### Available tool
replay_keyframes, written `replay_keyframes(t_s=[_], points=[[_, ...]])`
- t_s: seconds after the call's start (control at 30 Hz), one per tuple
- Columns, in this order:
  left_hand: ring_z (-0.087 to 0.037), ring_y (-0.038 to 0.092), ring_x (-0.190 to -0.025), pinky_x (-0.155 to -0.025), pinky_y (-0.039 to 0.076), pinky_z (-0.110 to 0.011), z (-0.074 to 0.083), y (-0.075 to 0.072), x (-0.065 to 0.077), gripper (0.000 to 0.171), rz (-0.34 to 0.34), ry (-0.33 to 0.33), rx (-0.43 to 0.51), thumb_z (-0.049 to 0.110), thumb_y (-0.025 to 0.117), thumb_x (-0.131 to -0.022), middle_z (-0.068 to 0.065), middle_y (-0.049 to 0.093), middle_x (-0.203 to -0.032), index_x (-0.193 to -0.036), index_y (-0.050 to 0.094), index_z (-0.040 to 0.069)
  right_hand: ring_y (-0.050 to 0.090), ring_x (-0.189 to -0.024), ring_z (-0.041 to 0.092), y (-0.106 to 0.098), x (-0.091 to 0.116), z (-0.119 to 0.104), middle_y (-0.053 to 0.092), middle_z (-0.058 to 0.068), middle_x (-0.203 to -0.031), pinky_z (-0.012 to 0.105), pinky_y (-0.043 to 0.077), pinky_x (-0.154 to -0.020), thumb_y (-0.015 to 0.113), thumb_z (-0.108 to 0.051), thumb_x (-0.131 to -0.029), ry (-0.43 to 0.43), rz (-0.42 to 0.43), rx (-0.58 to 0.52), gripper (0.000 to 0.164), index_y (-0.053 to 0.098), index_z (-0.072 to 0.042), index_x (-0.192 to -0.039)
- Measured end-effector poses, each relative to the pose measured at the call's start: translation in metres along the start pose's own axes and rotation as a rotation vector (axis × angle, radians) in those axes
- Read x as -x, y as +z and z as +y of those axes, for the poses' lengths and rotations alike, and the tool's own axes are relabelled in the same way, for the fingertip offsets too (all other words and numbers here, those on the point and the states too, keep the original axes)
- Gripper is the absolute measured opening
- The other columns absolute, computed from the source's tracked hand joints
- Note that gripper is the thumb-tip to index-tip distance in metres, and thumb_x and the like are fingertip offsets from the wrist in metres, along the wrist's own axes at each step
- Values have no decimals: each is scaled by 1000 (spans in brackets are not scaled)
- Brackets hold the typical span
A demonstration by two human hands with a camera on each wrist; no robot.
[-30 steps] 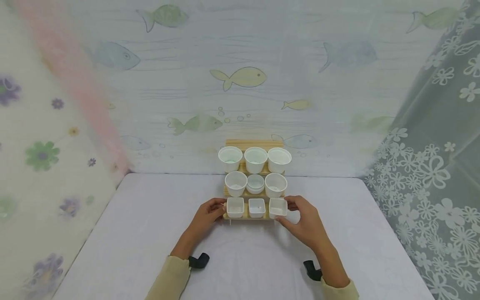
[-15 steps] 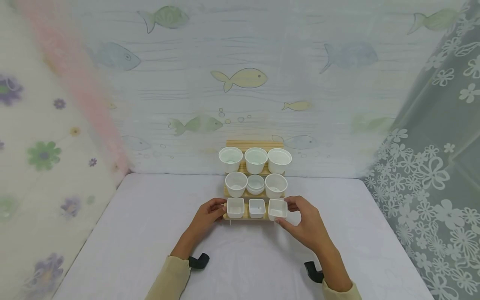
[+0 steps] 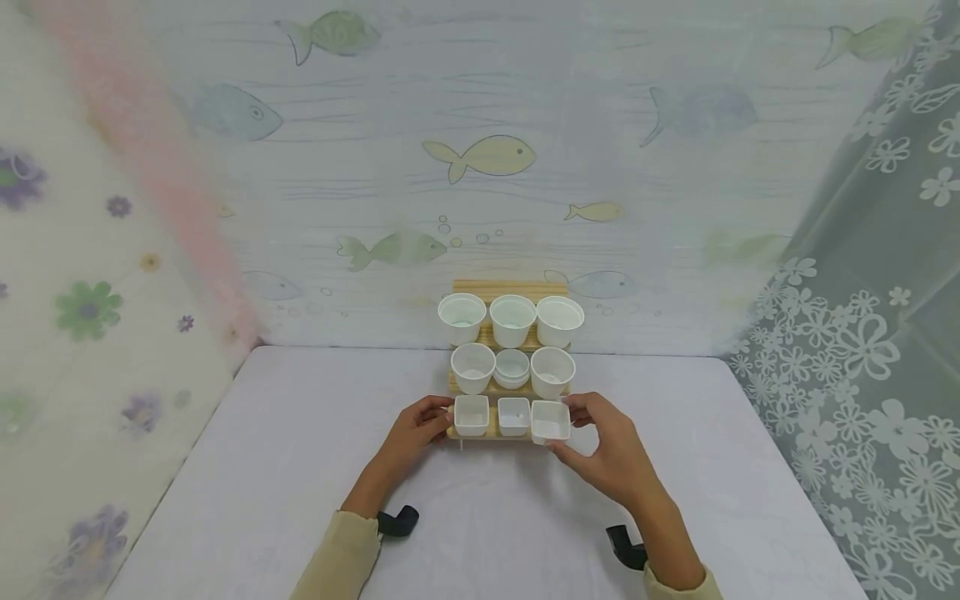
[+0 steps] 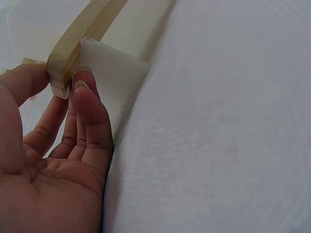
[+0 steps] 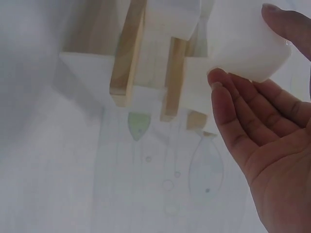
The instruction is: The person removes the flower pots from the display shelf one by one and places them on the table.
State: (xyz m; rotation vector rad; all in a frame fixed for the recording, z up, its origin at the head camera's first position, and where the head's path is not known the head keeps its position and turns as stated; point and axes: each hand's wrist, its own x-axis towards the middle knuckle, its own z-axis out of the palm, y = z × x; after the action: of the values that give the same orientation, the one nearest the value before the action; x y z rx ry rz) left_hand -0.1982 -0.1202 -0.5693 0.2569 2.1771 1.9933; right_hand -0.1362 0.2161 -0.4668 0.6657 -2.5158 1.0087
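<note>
A tiered rack with wooden shelves (image 3: 491,427) stands on the white table, with white cups in rows. My left hand (image 3: 416,427) pinches the left end of the lowest shelf; the left wrist view shows the wooden end (image 4: 65,56) between thumb and fingers, beside a white support (image 4: 116,68). With thumb and fingertips, my right hand (image 3: 611,450) holds a small square white cup (image 3: 551,422) at the right end of the front row. In the right wrist view this cup (image 5: 243,39) appears tilted. Beside it are the middle square cup (image 3: 513,417) and the left square cup (image 3: 471,415).
Round white cups (image 3: 513,321) fill the back row. The middle row has two larger round cups (image 3: 472,368) around a low round bowl (image 3: 512,368). Behind the rack rises a fish-patterned curtain (image 3: 480,100). White tablecloth (image 3: 480,533) extends in front and to both sides.
My right hand has shifted the square cup slightly left and toward me, close beside the middle cup. The left hand and the rack have stayed in place.
</note>
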Motion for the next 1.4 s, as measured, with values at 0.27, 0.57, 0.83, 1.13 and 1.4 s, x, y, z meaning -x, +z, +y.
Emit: replay_keyframes(t_s=[0.27, 0.57, 0.83, 1.13, 1.4], points=[[-17, 66, -90, -77, 57, -28, 0, 1, 0, 35, 2, -5, 2, 15, 69, -105, -11, 71, -110, -137, 63, 1, 70, -99, 15, 2, -1, -5, 70, 1, -118, 37, 62, -84, 97, -9, -74, -38, -8, -26, 63, 62, -6, -127], [-16, 66, -90, -77, 57, -29, 1, -1, 0, 37, -3, 1, -2, 16, 68, -105, -10, 71, -110, -138, 62, 0, 68, -99, 10, 8, -1, -11, 67, -4, -114, 40, 63, -84, 95, -9, -74, -45, -28, -74, 64, 61, -10, -127], [-16, 66, -90, -77, 57, -29, -2, 0, -1, 37, -1, 0, -3, 16, 69, -105, -11, 71, -110, -137, 63, 0, 67, -101, 9, 13, -1, -18, 67, -7, -116, 38, 62, -86, 96, -13, -76, -40, -67, -104, 63, 61, -12, -128], [-17, 66, -91, -77, 57, -29, 2, 5, 7, 38, -6, -6, 22, 17, 69, -104, -10, 71, -110, -138, 63, 0, 67, -102, 9, 18, 5, -26, 67, -6, -117, 31, 61, -87, 97, -11, -75, -57, -94, -153, 65, 61, -11, -129], [-17, 66, -89, -76, 57, -28, 6, 14, 20, 37, 25, -1, 4, 16, 70, -104, -9, 71, -107, -137, 63, 0, 67, -102, 12, 19, 13, -33, 68, -3, -117, 36, 62, -87, 97, -10, -75, -87, -114, -166, 64, 61, -8, -128]])
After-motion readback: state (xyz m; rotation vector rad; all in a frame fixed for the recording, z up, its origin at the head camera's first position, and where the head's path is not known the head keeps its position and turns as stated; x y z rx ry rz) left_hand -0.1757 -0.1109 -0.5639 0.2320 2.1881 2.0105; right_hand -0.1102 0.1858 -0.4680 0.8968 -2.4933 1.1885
